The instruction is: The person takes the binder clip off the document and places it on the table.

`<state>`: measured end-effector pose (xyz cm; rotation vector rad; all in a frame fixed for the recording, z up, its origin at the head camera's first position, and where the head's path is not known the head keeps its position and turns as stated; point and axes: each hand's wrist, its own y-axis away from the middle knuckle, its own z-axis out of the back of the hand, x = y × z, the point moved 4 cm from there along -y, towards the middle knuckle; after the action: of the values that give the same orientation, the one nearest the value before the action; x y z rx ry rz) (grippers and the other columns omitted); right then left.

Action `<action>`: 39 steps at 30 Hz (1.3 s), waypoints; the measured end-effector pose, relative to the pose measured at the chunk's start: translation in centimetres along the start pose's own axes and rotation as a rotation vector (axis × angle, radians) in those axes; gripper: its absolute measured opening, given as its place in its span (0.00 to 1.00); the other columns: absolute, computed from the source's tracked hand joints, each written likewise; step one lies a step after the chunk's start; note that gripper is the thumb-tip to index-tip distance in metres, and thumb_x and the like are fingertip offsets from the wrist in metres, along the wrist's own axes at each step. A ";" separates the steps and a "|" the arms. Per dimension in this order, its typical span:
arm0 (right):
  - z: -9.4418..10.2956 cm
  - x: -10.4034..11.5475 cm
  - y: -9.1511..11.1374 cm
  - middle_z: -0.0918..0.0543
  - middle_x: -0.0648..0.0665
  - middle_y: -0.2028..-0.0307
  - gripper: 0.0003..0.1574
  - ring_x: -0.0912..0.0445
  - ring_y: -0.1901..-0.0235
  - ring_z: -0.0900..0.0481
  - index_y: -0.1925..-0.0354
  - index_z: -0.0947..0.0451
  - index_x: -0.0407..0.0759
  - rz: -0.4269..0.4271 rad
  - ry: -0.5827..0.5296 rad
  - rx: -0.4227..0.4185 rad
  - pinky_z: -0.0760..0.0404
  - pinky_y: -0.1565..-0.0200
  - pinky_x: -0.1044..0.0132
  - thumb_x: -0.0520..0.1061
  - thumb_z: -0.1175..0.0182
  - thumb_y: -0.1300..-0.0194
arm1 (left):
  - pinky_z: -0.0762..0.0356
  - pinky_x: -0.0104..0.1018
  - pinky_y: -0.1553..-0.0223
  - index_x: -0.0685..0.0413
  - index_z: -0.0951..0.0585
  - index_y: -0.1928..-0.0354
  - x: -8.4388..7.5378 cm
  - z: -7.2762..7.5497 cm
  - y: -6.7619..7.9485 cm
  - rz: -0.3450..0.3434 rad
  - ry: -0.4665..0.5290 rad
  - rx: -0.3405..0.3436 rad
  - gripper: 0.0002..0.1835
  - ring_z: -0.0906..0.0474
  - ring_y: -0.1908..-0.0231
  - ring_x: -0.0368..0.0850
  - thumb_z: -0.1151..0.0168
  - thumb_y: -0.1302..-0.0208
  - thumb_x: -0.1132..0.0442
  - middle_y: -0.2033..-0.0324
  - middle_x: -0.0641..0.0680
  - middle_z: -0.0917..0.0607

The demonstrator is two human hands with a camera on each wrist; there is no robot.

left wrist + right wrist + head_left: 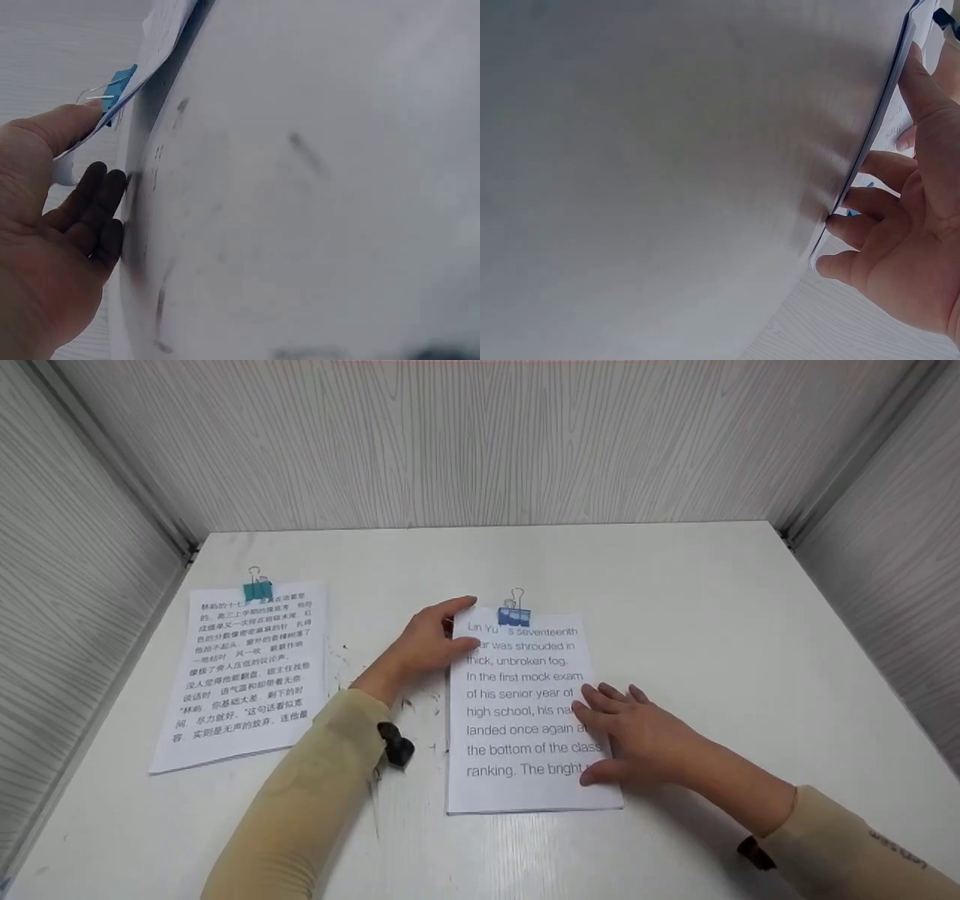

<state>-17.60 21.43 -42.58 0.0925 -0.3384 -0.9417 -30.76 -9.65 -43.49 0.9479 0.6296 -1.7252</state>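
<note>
A stack of white paper printed with large English text lies in front of me, with a blue binder clip on its top edge. My left hand is at its upper left corner, thumb over the page and the other fingers around the side. In the left wrist view, that thumb lies on the sheets near the clip, and the left edge stands off the table. Along the lower right edge, my right hand rests with fingers spread and fairly straight, fingertips and thumb on the page's margin.
On the left lies a second stack of paper printed in Chinese, held by a teal binder clip. Dark marks show on the white table. Pale wood-grain walls enclose the back and sides.
</note>
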 end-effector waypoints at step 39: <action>8.5 -4.6 -3.8 0.27 0.45 0.25 0.52 0.47 0.26 0.29 0.17 0.40 0.54 -0.070 -0.530 -0.408 0.31 0.27 0.46 0.62 0.30 0.29 | 0.18 0.35 0.54 0.42 0.19 0.28 -2.7 -1.5 0.8 -0.011 0.294 -0.120 0.26 0.14 0.58 0.46 0.35 0.25 0.67 0.44 0.48 0.13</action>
<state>-25.78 23.50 -36.52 -0.5306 -0.6256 -1.0812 -29.06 -7.31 -42.06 1.1236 0.9199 -1.5510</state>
